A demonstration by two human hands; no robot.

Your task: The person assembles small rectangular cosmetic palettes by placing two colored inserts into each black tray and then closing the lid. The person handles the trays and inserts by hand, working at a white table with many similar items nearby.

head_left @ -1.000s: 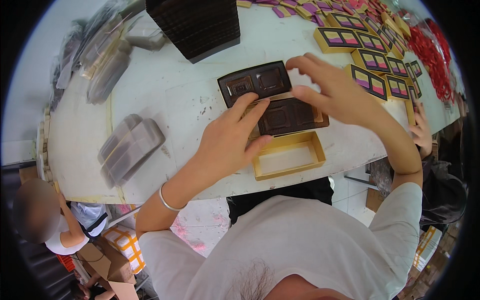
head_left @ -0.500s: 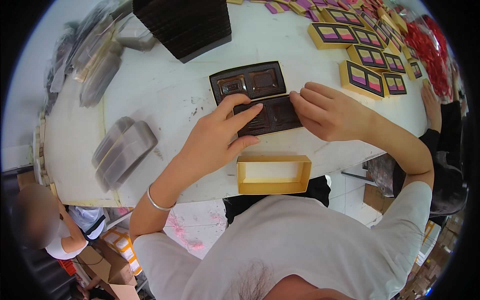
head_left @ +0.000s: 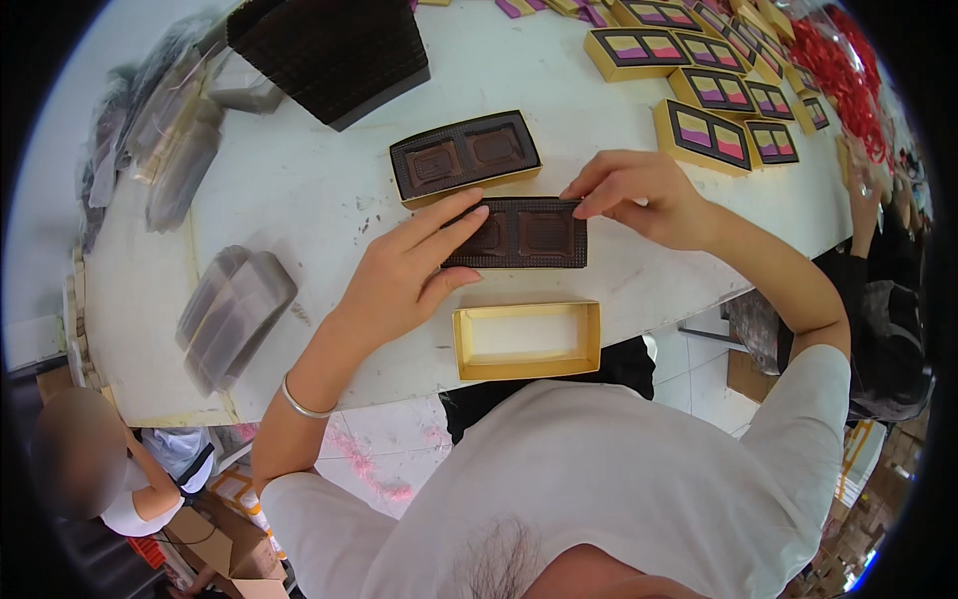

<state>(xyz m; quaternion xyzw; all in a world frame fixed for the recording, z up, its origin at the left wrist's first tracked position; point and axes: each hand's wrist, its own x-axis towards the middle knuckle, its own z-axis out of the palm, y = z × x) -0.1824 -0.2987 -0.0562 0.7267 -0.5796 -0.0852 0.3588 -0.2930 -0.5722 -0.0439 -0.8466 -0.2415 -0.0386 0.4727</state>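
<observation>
At the middle of the white table lies a dark brown two-pocket tray insert, flat, its long side running from nine to three o'clock. The left hand comes at it from about eight o'clock, fingers stretched out and spread, the fingertips resting on the insert's left end and the thumb against its near edge. The right hand meets it from two o'clock — its fingers bunched narrow, pinching the far right corner of the insert. So the insert sits between the two hands, held at both ends; whether it is lifted off the table I cannot tell.

Just beyond it, at twelve o'clock, a gold box already fitted with a brown insert lies slightly tilted, close to the left fingertips but apart from them. At six o'clock from the held insert, near the table's edge, an empty gold box base lies open side up, clear of both hands.

Farther off at eleven o'clock stands a stack of dark brown inserts. Toward one and two o'clock are rows of finished gold boxes with striped lids, and past them a heap of red ribbon. At nine o'clock lie bundles of clear plastic covers — more of them sit farther back on the left.
</observation>
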